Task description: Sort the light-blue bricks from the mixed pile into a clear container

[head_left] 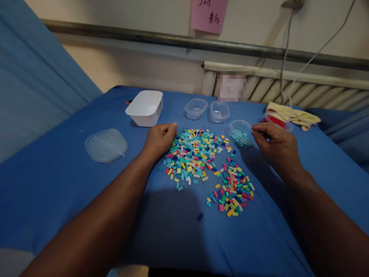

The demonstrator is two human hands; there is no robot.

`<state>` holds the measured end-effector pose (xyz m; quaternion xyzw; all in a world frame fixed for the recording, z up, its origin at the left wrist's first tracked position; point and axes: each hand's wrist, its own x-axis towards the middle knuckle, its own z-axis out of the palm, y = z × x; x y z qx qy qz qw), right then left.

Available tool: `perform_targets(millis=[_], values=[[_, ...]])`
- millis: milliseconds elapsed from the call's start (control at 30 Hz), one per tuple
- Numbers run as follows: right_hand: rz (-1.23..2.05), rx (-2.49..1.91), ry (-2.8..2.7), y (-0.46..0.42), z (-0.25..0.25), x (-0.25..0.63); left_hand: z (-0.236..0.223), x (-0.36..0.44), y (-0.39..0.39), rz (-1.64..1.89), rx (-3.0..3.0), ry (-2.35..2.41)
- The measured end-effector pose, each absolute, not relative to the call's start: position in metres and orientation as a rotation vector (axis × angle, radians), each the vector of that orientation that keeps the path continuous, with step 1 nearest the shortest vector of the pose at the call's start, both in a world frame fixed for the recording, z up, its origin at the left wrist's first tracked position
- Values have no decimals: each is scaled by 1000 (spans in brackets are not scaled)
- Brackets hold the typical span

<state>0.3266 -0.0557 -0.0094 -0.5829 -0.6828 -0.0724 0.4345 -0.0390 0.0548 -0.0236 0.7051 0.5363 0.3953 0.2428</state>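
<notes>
A heap of small coloured plastic bricks (193, 154) lies on the blue cloth (57, 184), with a second, smaller heap (233, 190) nearer to me on the right. My left hand (159, 139) rests at the left edge of the big heap, fingers curled in. My right hand (275, 148) hovers beside a small clear tub (241, 132) holding turquoise bricks, its fingers pinched together at the tub's rim. What the pinch holds is too small to make out.
A white rectangular bin (145, 107) stands at the back left. Two clear tubs (196, 108) (219, 111) sit behind the heap, a clear lid (106, 145) lies at the left. A tub of red bricks (277, 120) and a yellow cloth (294, 114) are at right. One blue brick (200, 216) lies alone.
</notes>
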Motion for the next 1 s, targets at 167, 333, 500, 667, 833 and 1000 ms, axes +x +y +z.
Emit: perform_targets(millis=[167,333,500,667,833,1000], values=[[-39,-1327,-1980,-64,-14,288,-22,-39,54,1066,1915,1466],[89,-1326,-2302,-62,-29,268,-24,-39,54,1076,1907,1457],[12,-1402,-2237,-62,-30,274,-24,-38,53,1066,1923,1445],[-10,-1342,-2287,-63,-32,275,-22,-38,52,1075,1932,1448],[-13,-1366,-2226,-63,-30,272,-21,-37,51,1063,1931,1463],[37,-1318,-2245,-55,-35,264,-22,-37,52,1086,1934,1455]])
